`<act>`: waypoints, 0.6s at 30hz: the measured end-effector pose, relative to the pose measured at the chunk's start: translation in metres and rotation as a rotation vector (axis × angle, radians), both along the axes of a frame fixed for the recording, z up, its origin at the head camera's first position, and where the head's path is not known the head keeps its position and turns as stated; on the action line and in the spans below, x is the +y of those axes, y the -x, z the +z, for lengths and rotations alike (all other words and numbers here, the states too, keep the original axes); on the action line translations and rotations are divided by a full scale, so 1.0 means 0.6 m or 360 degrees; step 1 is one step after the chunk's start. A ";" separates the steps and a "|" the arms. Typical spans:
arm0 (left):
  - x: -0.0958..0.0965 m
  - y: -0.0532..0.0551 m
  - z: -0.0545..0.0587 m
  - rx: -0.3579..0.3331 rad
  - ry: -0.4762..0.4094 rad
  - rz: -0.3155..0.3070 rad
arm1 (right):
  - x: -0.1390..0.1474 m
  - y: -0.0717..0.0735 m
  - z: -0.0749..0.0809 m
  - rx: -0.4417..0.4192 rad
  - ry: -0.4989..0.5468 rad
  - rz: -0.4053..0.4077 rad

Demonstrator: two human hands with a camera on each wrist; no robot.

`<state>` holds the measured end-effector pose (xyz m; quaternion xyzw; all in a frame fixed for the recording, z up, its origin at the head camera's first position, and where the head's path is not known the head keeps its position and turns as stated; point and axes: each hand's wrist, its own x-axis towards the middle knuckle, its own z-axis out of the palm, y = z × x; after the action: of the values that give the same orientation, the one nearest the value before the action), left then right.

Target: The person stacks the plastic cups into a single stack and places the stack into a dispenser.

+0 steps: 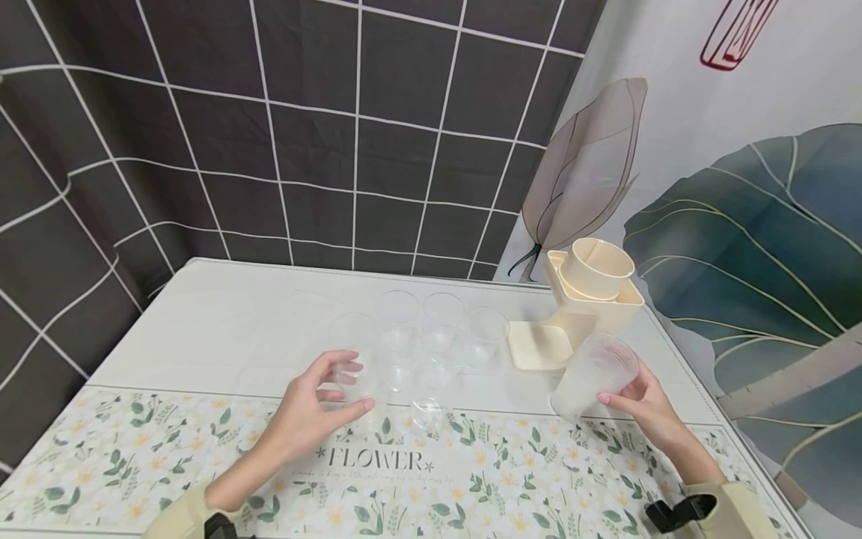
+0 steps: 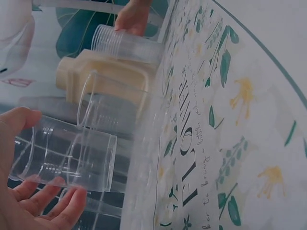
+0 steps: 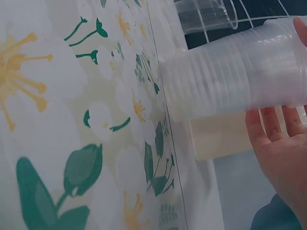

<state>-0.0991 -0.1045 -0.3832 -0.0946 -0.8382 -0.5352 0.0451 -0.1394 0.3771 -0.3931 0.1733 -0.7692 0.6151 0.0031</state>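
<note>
Far left on my feed, the left hand point(image 1: 310, 408) was curled around one clear cup point(image 2: 91, 160), thumb on one side, fingers on the other. Couldn't tell if the cup's base touched the white table point(image 1: 242, 329). Risk there, as I read it: walls that thin could buckle under too firm a pinch, or slide under too light a one. Just beside it, mid-table, stood a cluster of clear cups point(image 1: 441, 340), outlines overlapping so much I got no reliable count. A small sideways slip of that hand could clip the nearest and topple others, since they looked light and close-packed. Further right was the cream stand point(image 1: 592, 314), flat foot point(image 1: 539, 346) toward the cluster. Far right, the right hand point(image 1: 646, 412) gripped a nested stack point(image 1: 592, 378) by its side, near the edge of the floral mat point(image 1: 539, 486); it leaned in the head view. More tilt or a loose hold could let nested cups slide apart, I figured; a swing left could bump the foot.
</note>
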 end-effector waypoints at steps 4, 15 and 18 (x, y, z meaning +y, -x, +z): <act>0.002 0.000 0.005 0.0021 0.0003 -0.0014 | 0.001 0.000 -0.001 0.0005 0.0012 0.0005; 0.006 0.000 0.010 0.0032 -0.0002 -0.0031 | 0.002 0.001 -0.002 0.0015 0.0001 -0.0007; 0.006 -0.001 0.011 0.0043 0.0010 -0.0033 | 0.001 0.001 -0.003 0.0023 0.0002 -0.0010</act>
<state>-0.0984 -0.1008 -0.3768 -0.1107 -0.8381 -0.5318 0.0506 -0.1401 0.3780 -0.3948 0.1753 -0.7693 0.6143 0.0108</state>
